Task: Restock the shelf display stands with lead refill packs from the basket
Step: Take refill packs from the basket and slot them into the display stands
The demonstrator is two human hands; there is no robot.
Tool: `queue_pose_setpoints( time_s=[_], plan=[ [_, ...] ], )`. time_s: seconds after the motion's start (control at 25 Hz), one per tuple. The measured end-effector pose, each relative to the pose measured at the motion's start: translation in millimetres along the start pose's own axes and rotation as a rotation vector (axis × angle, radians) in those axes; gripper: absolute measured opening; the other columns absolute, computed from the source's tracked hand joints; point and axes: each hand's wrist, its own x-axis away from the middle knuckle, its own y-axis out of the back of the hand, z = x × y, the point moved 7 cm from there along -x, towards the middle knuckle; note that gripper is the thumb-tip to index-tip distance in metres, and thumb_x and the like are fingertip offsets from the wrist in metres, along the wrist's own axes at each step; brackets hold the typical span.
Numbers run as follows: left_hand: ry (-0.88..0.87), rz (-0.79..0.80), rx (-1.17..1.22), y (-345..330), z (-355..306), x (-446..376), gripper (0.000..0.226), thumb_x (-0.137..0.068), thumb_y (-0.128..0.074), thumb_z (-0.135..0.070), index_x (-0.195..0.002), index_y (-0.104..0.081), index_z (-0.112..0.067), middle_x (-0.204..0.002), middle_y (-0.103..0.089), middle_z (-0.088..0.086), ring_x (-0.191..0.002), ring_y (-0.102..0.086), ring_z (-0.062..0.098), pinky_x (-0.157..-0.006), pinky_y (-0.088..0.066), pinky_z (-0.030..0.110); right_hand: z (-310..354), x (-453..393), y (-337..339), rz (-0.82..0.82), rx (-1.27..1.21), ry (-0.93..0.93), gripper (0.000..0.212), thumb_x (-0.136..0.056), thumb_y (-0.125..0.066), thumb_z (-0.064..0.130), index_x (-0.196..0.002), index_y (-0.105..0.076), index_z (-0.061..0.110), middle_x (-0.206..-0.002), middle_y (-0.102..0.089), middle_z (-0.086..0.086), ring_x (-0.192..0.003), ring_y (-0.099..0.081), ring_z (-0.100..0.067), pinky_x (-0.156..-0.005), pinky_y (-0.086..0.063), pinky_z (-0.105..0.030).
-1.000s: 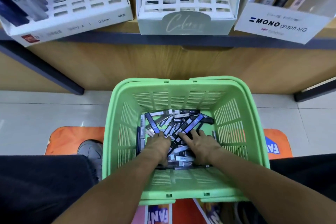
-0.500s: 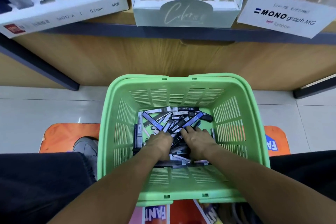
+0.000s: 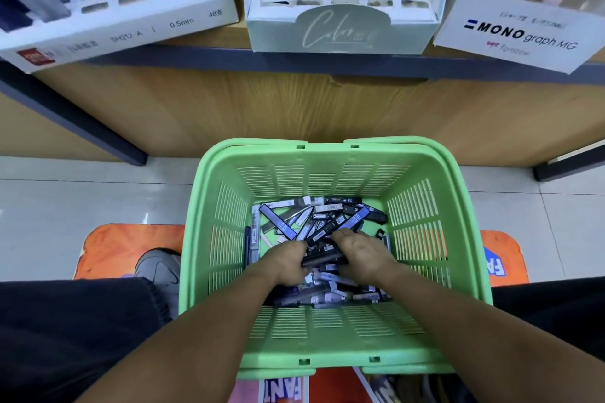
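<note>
Both hands down in the basket [image 3: 330,154], left hand [image 3: 284,263] & right hand [image 3: 361,253] curled round a bunch of lead refill packs [image 3: 322,253] bc grabbing several = fewer trips up to the display stands [image 3: 342,0].

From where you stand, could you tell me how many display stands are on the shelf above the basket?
3: the 0.5mm stand on the left, the Color stand in the middle, and the MONO graph stand on the right. More may sit beyond the frame edges.

Pale glossy floor tiles [image 3: 82,199] across mid-frame, catching soft glare. Wood-grain shelf panel [image 3: 294,108] above, edged by a dark shelf lip [image 3: 229,57]. Orange mat [image 3: 131,245] at lower left and right.
</note>
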Motion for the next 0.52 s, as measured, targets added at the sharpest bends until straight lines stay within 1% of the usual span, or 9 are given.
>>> queue_pose_setpoints(
  time_s=[0.08,0.16,0.2,0.28,0.36,0.4,0.48,0.52],
  plan=[
    [-0.006,-0.051,0.097,14,1,-1,0.024,-0.095,-0.065,-0.024,-0.11,-0.049,-0.015,-0.101,-0.06,0.007,-0.095,-0.062,0.025,-0.083,-0.054,0.04,0,0,8,-0.028,-0.127,-0.016,0.05,-0.085,-0.075,0.026,-0.128,-0.05,0.021,-0.122,-0.057,0.0,-0.106,-0.06,-0.023,-0.084,-0.053,-0.038],
    [-0.034,-0.13,0.115,28,0,1,0.028,-0.095,-0.066,-0.023,-0.111,-0.045,-0.014,-0.095,-0.06,0.007,-0.09,-0.062,0.025,-0.079,-0.053,0.042,-2,1,15,-0.036,-0.282,-0.047,0.048,-0.083,-0.078,0.021,-0.124,-0.054,0.02,-0.116,-0.061,0.0,-0.103,-0.062,-0.022,-0.085,-0.054,-0.037],
    [-0.042,-0.171,0.105,33,-2,2,0.03,-0.094,-0.067,-0.023,-0.11,-0.043,-0.014,-0.09,-0.059,0.006,-0.087,-0.062,0.026,-0.076,-0.053,0.041,-4,1,18,-0.03,-0.346,-0.065,0.05,-0.082,-0.078,0.019,-0.126,-0.054,0.02,-0.113,-0.062,0.0,-0.101,-0.062,-0.021,-0.083,-0.053,-0.035],
    [-0.032,-0.243,0.086,41,-4,6,0.031,-0.092,-0.07,-0.024,-0.105,-0.043,-0.016,-0.083,-0.057,0.003,-0.084,-0.062,0.026,-0.075,-0.053,0.04,-6,2,23,-0.015,-0.444,-0.089,0.052,-0.082,-0.078,0.015,-0.128,-0.053,0.02,-0.106,-0.063,0.002,-0.095,-0.062,-0.019,-0.075,-0.049,-0.028],
    [-0.01,-0.246,0.089,44,-6,6,0.031,-0.088,-0.072,-0.025,-0.105,-0.048,-0.015,-0.087,-0.06,0.004,-0.085,-0.063,0.025,-0.075,-0.055,0.04,-5,2,28,0.008,-0.52,-0.107,0.053,-0.084,-0.075,0.009,-0.13,-0.051,0.02,-0.1,-0.061,0.004,-0.089,-0.062,-0.017,-0.069,-0.047,-0.024],
    [-0.008,-0.215,0.089,43,-8,6,0.031,-0.087,-0.072,-0.023,-0.107,-0.05,-0.015,-0.09,-0.061,0.005,-0.085,-0.063,0.024,-0.074,-0.055,0.04,-2,2,31,0.026,-0.538,-0.109,0.053,-0.085,-0.073,0.005,-0.13,-0.05,0.019,-0.1,-0.061,0.002,-0.089,-0.062,-0.017,-0.07,-0.048,-0.024],
    [-0.012,-0.156,0.083,40,-12,6,0.032,-0.086,-0.07,-0.02,-0.113,-0.052,-0.016,-0.095,-0.062,0.005,-0.086,-0.063,0.024,-0.068,-0.053,0.037,7,-1,36,0.066,-0.495,-0.087,0.048,-0.088,-0.066,0.0,-0.13,-0.047,0.016,-0.107,-0.059,-0.003,-0.095,-0.061,-0.02,-0.076,-0.051,-0.029],
    [-0.006,-0.161,0.075,40,-15,7,0.032,-0.086,-0.069,-0.02,-0.113,-0.052,-0.016,-0.096,-0.061,0.004,-0.086,-0.063,0.023,-0.066,-0.05,0.034,12,-2,38,0.08,-0.465,-0.076,0.046,-0.089,-0.064,-0.001,-0.129,-0.047,0.014,-0.114,-0.058,-0.006,-0.1,-0.06,-0.023,-0.081,-0.052,-0.033]
  ],
)
